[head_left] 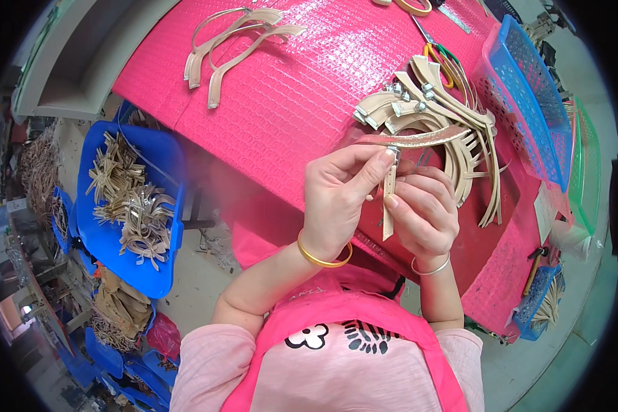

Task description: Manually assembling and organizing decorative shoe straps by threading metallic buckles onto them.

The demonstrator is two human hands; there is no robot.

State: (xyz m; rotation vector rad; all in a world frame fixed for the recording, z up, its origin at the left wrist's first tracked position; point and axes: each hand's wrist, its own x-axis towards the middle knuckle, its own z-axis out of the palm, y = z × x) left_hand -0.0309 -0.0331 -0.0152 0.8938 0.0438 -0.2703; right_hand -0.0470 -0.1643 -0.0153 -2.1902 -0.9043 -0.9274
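While both hands meet over the near edge of the pink bubble-textured work surface (281, 103), the left hand (336, 199) pinches the small metal screw fitting (393, 154) at the top of a pale, curved bamboo strip (388, 199). The right hand (426, 209) is closed around the same strip lower down, fingers wrapped on its shaft. The strip hangs roughly upright between the two hands, its lower tip showing below the fingers, just in front of the table edge.

Handling, judged: the strip looks light, thin and springy, stiff along its length but likely to flex or split if bent hard. The smooth face may slip, so hold it by the flat sides close to the fitting, where the metal gives purchase.

Counts:
- Strip in hand: one.
- Pile of like curved strips with metal fittings (432, 117), just beyond the hands: too overlapped for an exact count, roughly ten.
- Bare curved strips at the far left of the surface (237, 41): about four.
- Blue plastic tray of short bamboo offcuts (127, 199), left of the table: one, pieces uncountable.
- Blue mesh basket (529, 89) at right: one, a green one behind it.
- Bangles: one gold (319, 259) on the left wrist, one silver (431, 269) on the right.
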